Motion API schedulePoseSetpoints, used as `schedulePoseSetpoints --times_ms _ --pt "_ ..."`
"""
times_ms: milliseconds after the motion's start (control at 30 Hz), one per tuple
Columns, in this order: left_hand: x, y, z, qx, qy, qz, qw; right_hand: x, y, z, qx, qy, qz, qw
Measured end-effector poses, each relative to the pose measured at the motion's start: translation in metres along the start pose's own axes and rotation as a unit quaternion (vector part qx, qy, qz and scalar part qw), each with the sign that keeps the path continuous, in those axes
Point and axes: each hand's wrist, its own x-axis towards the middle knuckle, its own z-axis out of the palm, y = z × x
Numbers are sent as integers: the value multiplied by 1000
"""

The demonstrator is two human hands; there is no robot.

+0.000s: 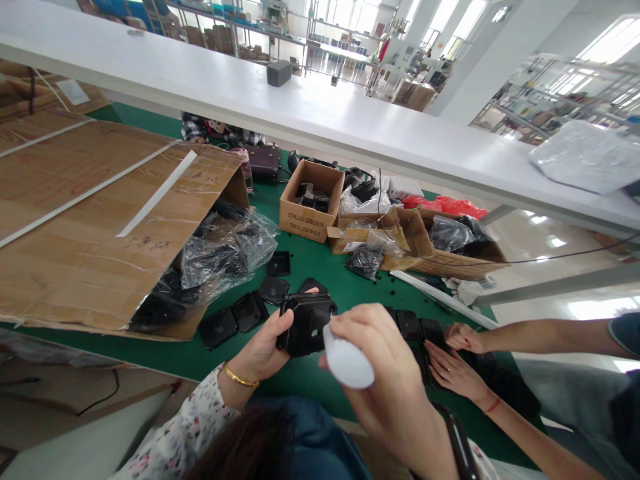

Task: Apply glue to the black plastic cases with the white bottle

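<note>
My left hand (267, 347) is closed on the edge of a black plastic housing (306, 330), thumb on its near side. In front of it, my right hand (385, 353) grips a white bottle (350, 360), its rounded base towards me. The bottle's other end points at the right side of the housing; whether they touch I cannot tell. Beyond and left of my left hand, several similar black housings (250, 311) lie on the green table (235, 360), one a square open tray (279, 263).
A co-worker's hands (457, 370) rest at black parts (410, 325) on the right. A large cardboard box (100, 220) with plastic-bagged black parts (225, 253) fills the left. Smaller cartons (310, 217) stand at the back, under a white shelf (210, 70). A white strip (445, 299) lies on the right.
</note>
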Motion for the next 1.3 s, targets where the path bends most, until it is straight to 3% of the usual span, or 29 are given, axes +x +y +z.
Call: schedulePoseSetpoints --times_ms 100,200,333,400,467,533,667,800,933,1067,1300 --pt "-1 2 -1 -14 -4 -48 999 13 18 -13 119 49 127 984" --pt "-3 8 3 -57 -28 -93 994 10 43 -9 252 183 219 925" --pt "-2 14 8 -93 -46 -99 990 -11 62 17 355 370 245 823" --pt "-1 14 8 -98 -44 -96 990 -23 60 32 342 433 229 802" --pt "1 14 8 -99 -39 -94 990 -34 54 42 284 464 192 817" --pt "4 13 8 -97 -38 -93 990 -43 47 47 197 456 139 856" --pt "10 12 8 -91 -37 -92 991 -61 42 47 56 374 10 926" --pt "13 12 10 -83 -21 -96 992 -75 45 44 -4 284 -13 959" --pt "15 13 10 -91 -29 -99 990 -69 48 46 11 338 5 941" --pt "17 12 8 -98 -30 -109 989 -54 49 44 108 397 60 909" --pt "20 12 8 -85 -2 -123 989 -48 67 35 235 387 179 873"
